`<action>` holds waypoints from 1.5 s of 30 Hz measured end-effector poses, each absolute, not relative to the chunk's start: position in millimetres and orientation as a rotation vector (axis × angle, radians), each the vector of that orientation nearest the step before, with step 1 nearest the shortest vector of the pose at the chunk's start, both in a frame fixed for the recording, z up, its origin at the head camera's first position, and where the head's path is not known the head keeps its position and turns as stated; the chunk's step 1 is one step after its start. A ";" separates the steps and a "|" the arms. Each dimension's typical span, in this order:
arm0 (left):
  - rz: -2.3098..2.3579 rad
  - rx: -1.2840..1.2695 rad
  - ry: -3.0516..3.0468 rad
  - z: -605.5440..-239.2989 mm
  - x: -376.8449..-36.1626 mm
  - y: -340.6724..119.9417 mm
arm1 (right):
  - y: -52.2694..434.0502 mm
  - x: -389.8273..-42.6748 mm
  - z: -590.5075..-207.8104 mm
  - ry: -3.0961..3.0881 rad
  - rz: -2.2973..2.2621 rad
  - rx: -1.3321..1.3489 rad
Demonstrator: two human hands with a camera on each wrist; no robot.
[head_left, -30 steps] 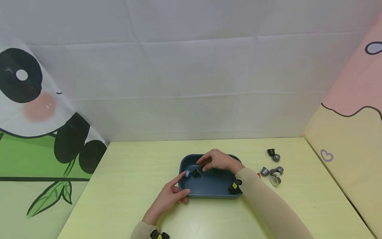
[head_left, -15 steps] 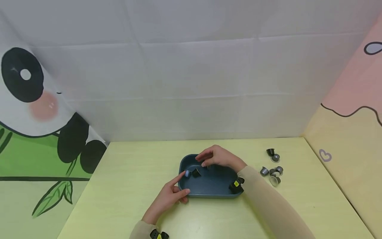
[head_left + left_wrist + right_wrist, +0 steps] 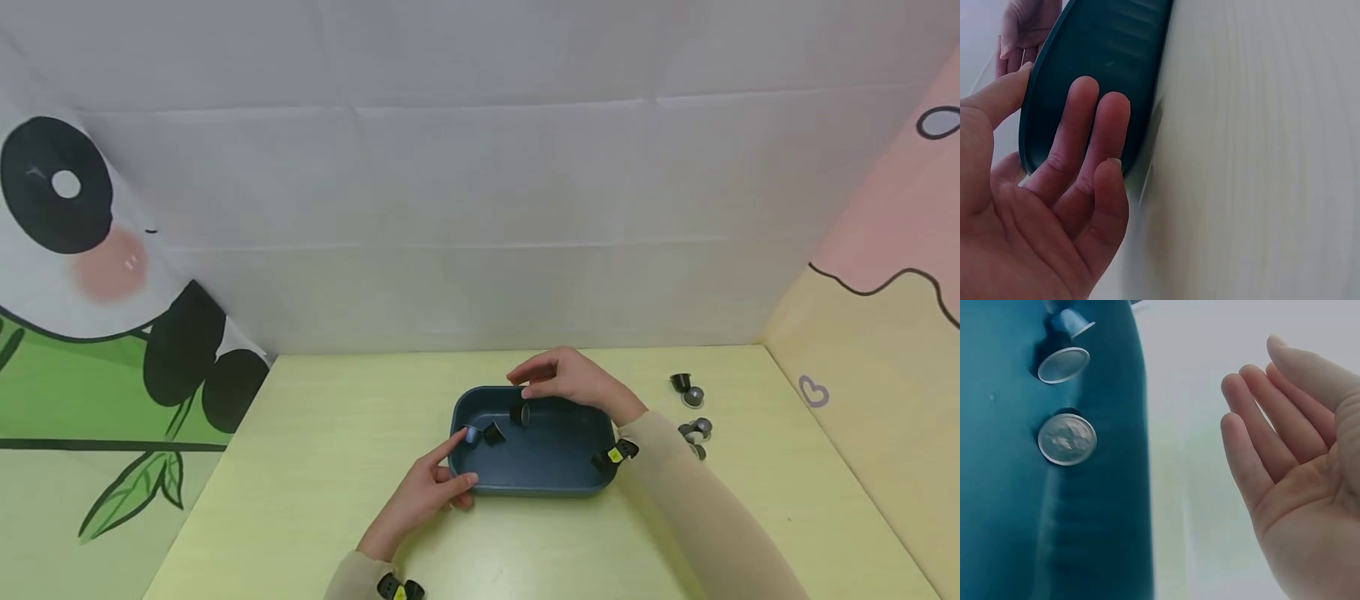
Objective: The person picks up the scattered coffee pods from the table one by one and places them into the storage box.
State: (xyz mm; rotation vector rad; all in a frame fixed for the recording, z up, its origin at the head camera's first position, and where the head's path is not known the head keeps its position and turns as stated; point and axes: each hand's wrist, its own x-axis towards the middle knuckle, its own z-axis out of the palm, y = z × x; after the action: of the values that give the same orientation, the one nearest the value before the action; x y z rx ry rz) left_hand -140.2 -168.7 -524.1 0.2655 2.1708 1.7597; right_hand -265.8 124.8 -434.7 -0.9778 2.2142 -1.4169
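Note:
My left hand (image 3: pixel 425 498) holds the left end of a dark blue tray (image 3: pixel 540 485), its index finger on the rim and thumb by the front corner. In the left wrist view, bent fingers (image 3: pixel 1110 125) lie against the tray's underside. Three coffee capsules lie inside the tray: a blue one (image 3: pixel 472 435), a black one (image 3: pixel 492 433) and a second black one (image 3: pixel 519 412), whose foil lid (image 3: pixel 1067 439) faces the right wrist camera. Over the back rim hovers my right hand (image 3: pixel 573 382), fingers extended and holding nothing.
On the table (image 3: pixel 337 433), right of the tray, a black capsule (image 3: pixel 680 382) stands beside a grey one (image 3: pixel 693 397). More grey capsules (image 3: pixel 702 427) lie closer, partly hidden by the right sleeve. A white sheet (image 3: pixel 480 208) closes off the back.
My right hand has let go of a black capsule inside the tray and drawn up, back and right. The sleeve now covers some loose capsules. My left hand has stayed put.

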 end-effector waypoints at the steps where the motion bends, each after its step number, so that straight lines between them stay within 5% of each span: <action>1: 1.759 0.268 2.171 -524.4 -140.3 -168.5 | 127.6 -264.7 -432.3 2.224 -1.423 -0.973; 45: 1.808 0.272 2.132 -522.6 -137.9 -165.4 | 297.0 -215.4 -464.5 2.560 -1.410 -0.510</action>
State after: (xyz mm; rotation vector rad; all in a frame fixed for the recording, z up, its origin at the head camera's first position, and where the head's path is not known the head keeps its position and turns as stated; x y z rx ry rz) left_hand -137.9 -165.4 -522.6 0.2724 2.1324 1.8084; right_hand -215.4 297.0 -464.5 -0.5095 2.5599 -1.4103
